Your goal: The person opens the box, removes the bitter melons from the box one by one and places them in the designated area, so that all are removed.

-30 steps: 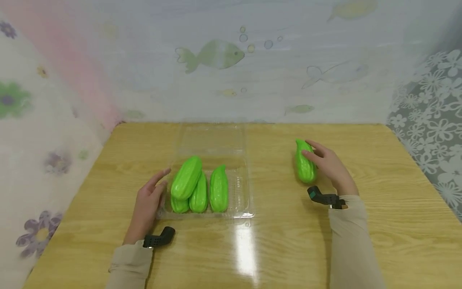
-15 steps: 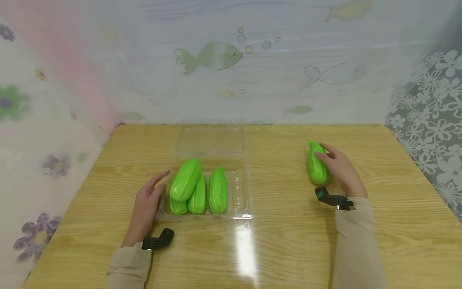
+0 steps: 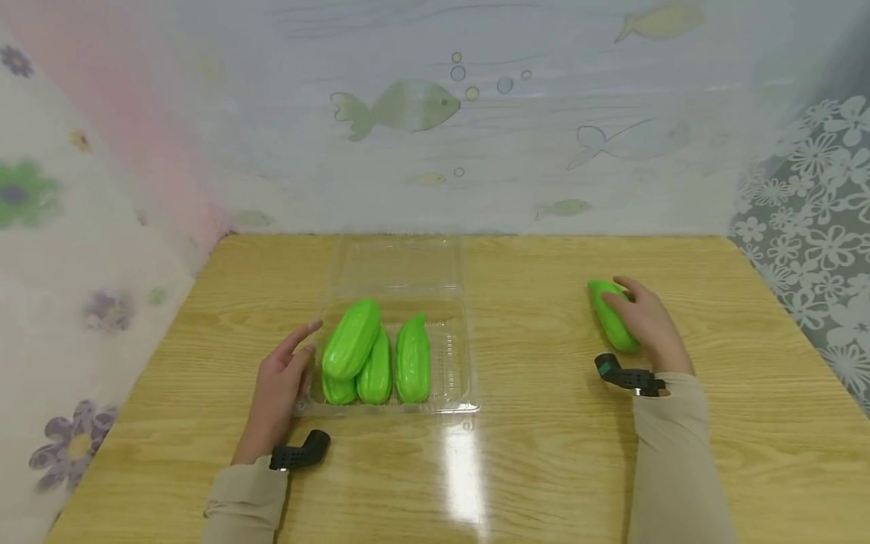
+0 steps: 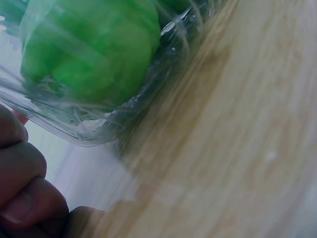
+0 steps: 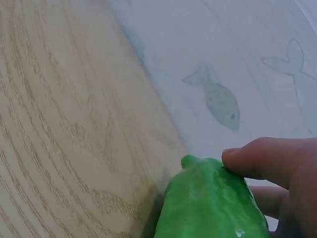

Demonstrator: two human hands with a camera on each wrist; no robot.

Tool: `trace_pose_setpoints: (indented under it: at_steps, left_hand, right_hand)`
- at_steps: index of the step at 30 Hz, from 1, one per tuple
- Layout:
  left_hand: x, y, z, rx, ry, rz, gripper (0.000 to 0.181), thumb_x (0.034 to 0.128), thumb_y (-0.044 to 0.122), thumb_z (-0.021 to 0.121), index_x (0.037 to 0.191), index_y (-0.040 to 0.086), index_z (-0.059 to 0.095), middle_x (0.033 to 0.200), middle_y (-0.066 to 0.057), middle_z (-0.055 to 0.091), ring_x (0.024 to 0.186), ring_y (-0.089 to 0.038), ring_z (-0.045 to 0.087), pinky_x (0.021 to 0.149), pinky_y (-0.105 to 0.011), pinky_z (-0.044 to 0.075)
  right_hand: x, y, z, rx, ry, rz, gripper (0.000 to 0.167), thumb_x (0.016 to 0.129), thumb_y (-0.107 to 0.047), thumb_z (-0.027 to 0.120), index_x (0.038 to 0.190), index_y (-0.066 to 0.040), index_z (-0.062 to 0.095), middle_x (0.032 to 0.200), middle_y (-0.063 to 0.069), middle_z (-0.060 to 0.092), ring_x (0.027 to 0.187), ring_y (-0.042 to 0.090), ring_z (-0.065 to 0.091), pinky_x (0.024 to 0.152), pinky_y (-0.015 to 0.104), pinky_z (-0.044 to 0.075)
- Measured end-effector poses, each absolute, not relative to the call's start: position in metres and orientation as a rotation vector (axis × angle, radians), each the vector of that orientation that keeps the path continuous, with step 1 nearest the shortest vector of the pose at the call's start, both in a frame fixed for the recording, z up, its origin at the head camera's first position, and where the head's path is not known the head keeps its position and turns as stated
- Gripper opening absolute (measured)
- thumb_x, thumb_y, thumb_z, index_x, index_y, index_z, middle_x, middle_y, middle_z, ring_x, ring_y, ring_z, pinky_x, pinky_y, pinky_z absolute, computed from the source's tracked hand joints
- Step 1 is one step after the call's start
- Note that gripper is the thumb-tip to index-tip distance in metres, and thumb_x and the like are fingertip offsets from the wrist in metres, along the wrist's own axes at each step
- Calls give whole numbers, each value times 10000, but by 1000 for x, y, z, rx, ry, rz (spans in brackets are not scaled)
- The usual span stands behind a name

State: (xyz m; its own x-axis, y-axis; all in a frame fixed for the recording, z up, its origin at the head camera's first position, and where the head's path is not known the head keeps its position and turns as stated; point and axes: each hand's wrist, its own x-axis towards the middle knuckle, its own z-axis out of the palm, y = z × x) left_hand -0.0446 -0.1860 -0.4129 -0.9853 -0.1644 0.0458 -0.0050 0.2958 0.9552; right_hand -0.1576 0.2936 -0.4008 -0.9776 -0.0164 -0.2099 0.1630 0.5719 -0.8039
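Fingers of the right hand (image 3: 651,323) pinch the one green gourd (image 3: 611,325) seen outside the clear clamshell (image 3: 469,359). Well left of them, four gourds (image 3: 412,363) already lie inside, lid (image 3: 397,264) open, beside the left hand's (image 3: 273,378) loosely spread fingers.

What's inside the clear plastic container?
Inside the clear plastic container, an upper green gourd lies slanted over the lower left gourd and part of the middle gourd; the right gourd sits beside them. Whatever the upper green gourd covers can't be seen.

Beige sleeves (image 3: 669,461) meet black, apparently plastic wrist cameras (image 3: 297,453).
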Motion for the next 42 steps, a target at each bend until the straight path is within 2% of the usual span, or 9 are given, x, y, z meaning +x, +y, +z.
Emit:
trace_pose_setpoints:
  at_steps: [2,12,17,21,27,34,42]
  left_hand:
    - [-45,-186,-412,172,-2426,-1769,322,951,187,437,1259,124,509,446,28,371,373,-82,332,366,-292,311]
    - [-43,-186,-412,169,-2438,-1755,334,955,189,424,1277,132,492,463,26,388,382,-74,337,363,-293,316]
    - [-43,-185,-411,170,-2432,-1762,335,955,188,425,1278,128,491,464,21,391,382,-77,342,369,-294,321]
    - [-46,-188,-417,166,-2417,-1780,337,951,225,440,1276,154,497,463,20,395,380,-87,350,368,-296,325]
    - [-47,-185,-415,198,-2407,-1781,325,949,206,442,1261,152,512,462,20,393,382,-74,350,371,-281,321]
    - [-44,-184,-412,207,-2422,-1770,331,949,198,440,1266,129,504,461,20,391,380,-69,346,371,-284,320]
    - [-44,-184,-411,196,-2398,-1785,328,945,195,452,1259,122,510,453,12,394,374,-77,345,372,-284,317]
  right_hand:
    - [-158,294,-402,123,2621,-1352,710,910,-498,372,1436,-86,132,1403,273,180,1146,378,295,855,463,295]
    - [-160,295,-405,123,2619,-1288,768,876,-572,368,1440,-110,129,1404,268,175,1118,366,321,799,419,340]
    - [-159,295,-402,119,2606,-1308,768,874,-572,375,1440,-114,131,1415,257,161,1151,383,305,827,461,334]
    - [-158,295,-399,131,2657,-1357,742,878,-558,381,1433,-109,176,1401,235,231,1203,382,285,910,518,273]
    - [-158,294,-395,175,2766,-1412,699,887,-544,361,1413,-97,249,1352,196,351,1215,364,313,956,513,251]
    - [-156,289,-388,175,2828,-1487,633,900,-509,374,1380,-98,330,1320,162,401,1187,331,369,937,489,287]
    - [-157,277,-380,111,2840,-1518,582,889,-515,405,1359,-173,383,1284,95,447,1087,257,451,873,402,362]
